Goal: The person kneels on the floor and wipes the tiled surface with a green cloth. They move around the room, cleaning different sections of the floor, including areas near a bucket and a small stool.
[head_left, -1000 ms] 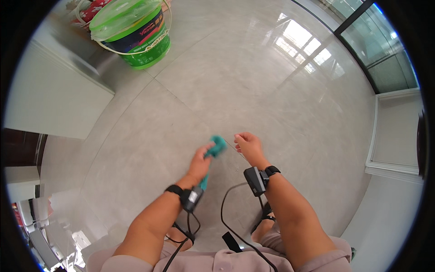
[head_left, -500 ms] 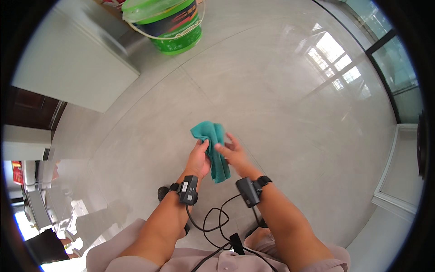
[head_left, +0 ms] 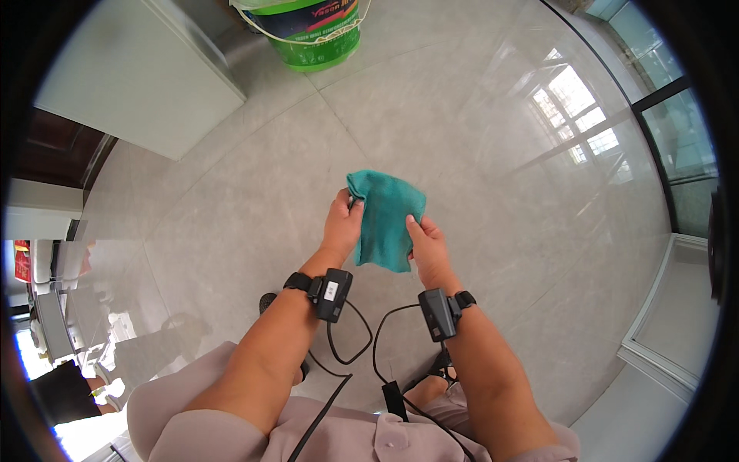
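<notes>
A teal cloth (head_left: 387, 217) hangs spread between both hands, above a glossy grey tiled floor (head_left: 500, 154). My left hand (head_left: 342, 225) grips its upper left edge. My right hand (head_left: 428, 245) pinches its right edge lower down. Each wrist wears a black band with a small device, and black cables run from them toward my body.
A green bucket (head_left: 312, 35) with a wire handle stands at the top, beside a white cabinet (head_left: 138, 85). Glass doors with dark frames (head_left: 677, 131) run along the right. A dark wooden door frame (head_left: 54, 154) is at the left.
The cloth was bunched in my left hand, with my right hand free; now both hands hold it unfolded and wider. The view has tilted, bringing the bucket toward the top edge.
</notes>
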The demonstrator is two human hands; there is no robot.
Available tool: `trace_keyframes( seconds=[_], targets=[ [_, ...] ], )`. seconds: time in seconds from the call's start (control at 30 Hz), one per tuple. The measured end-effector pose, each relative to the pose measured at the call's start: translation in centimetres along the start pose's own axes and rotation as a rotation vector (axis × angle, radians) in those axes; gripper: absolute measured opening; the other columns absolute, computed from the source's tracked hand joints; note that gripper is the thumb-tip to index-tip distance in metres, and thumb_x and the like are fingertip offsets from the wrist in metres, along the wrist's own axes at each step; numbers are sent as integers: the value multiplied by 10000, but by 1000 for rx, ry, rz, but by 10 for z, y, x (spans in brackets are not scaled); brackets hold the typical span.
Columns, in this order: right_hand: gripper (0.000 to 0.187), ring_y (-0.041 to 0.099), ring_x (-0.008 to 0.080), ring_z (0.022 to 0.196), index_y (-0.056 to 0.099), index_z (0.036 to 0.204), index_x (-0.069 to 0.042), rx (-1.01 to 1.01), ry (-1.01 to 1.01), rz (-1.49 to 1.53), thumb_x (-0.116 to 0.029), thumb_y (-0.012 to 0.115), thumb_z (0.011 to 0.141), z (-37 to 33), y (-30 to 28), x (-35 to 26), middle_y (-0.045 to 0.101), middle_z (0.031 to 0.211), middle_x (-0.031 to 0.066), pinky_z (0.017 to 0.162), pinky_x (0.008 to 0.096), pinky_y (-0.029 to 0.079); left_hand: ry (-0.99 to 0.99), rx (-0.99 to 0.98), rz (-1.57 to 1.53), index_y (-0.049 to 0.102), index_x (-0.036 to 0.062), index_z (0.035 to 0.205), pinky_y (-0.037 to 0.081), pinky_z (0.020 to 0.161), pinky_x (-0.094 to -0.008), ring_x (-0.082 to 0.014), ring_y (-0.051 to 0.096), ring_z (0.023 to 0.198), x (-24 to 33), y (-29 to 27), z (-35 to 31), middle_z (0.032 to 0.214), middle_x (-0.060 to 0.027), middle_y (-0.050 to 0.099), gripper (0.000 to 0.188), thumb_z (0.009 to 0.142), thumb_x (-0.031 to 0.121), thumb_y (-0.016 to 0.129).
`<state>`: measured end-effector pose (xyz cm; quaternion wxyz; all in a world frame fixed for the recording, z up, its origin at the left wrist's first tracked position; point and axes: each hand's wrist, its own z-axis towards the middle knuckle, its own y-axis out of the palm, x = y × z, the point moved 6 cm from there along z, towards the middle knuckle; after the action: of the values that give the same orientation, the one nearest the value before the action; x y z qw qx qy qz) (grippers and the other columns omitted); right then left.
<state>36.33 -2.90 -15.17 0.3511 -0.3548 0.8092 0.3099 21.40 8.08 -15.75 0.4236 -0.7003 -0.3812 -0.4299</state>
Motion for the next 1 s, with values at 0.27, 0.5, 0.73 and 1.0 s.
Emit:
trace_keyframes(
  seconds=[0.27,0.5,0.73,1.0],
  targets=[
    [434,567,135,1009,530,1235,-36,-64,48,79,-336,593,928,7,7,17,598,1146,48,834,270,466,-30,-319,-157,509,138,1330,485,840,-317,-211,560,1003,19,51,-21,1111,-111,544,451,950,381,494],
    [403,577,196,1071,503,1270,-30,-83,-14,-108,-105,588,883,21,-5,19,607,1168,96,899,344,467,-308,-424,-458,443,102,1359,459,852,-295,-137,551,1000,14,54,-24,1234,-54,522,499,979,426,433],
    [558,551,248,1140,457,1343,-32,334,-65,-416,-160,655,837,18,-96,7,589,1233,152,949,361,434,60,-239,184,490,96,1328,467,852,-278,-126,567,967,-7,41,28,1215,-71,555,421,928,217,534],
    [374,612,404,912,584,1195,-73,1662,-294,-810,-116,546,826,-165,-346,9,648,995,224,760,446,480,320,-123,722,375,122,1404,250,1101,-440,-331,254,1374,-51,18,43,1486,-158,273,549,897,221,563]
  ],
)
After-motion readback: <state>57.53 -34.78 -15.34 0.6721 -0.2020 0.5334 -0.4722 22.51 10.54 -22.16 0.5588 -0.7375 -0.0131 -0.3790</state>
